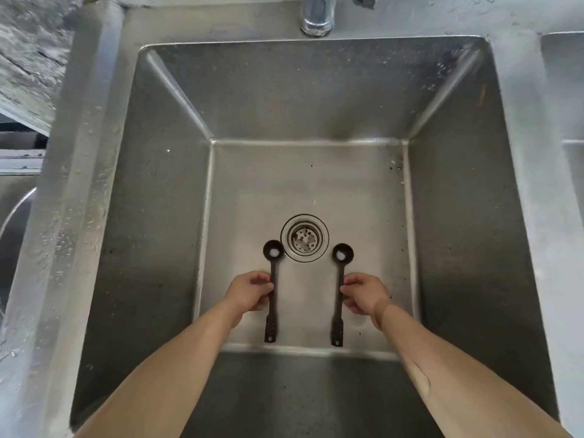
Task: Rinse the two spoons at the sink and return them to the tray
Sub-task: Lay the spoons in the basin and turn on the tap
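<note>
Down in the steel sink, the left hand pinches the left spoon mid-handle and the right hand pinches the right spoon likewise, bowls pointing far, flanking the drain.

A deep stainless-steel sink carries everything here. Its walls slope down to a flat, dull floor speckled with dark flecks, thickest along the far right edge. A round drain strainer sits in the floor, nearer the front than the back. Two black measuring spoons lie over the floor, parallel, bowls pointing away: the left spoon just left of the drain, the right spoon just right of it. Each bowl holds a little white residue. Whether they touch the floor cannot be told.
</note>
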A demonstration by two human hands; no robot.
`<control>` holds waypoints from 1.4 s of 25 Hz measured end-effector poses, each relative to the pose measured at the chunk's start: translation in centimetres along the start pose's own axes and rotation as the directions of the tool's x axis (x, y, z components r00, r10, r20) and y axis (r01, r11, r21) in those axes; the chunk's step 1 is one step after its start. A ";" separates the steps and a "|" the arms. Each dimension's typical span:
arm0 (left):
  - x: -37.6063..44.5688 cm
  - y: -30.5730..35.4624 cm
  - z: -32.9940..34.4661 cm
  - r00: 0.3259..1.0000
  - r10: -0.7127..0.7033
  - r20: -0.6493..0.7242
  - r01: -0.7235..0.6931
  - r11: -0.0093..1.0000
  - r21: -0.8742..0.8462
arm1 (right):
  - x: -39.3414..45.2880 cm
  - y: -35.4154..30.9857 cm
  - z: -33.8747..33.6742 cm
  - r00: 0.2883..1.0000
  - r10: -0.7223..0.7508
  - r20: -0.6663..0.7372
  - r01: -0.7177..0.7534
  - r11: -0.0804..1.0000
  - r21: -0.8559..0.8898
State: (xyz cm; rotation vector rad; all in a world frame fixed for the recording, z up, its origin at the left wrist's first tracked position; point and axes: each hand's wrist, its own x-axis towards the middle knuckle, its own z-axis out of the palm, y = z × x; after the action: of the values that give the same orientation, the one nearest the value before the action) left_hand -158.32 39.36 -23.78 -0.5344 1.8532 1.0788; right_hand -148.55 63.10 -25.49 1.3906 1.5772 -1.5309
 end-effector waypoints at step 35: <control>-5.5 10.5 -3.9 0.903 0.424 -0.065 -0.402 0.890 0.216 | -8.4 -11.2 -2.1 0.903 -0.322 -0.285 0.325 0.945 -0.037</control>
State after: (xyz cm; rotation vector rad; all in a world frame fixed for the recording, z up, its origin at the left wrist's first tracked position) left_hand -164.90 41.20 -13.37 -0.0787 2.2079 1.1348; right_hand -155.36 64.53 -13.19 1.4650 2.0677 -1.5752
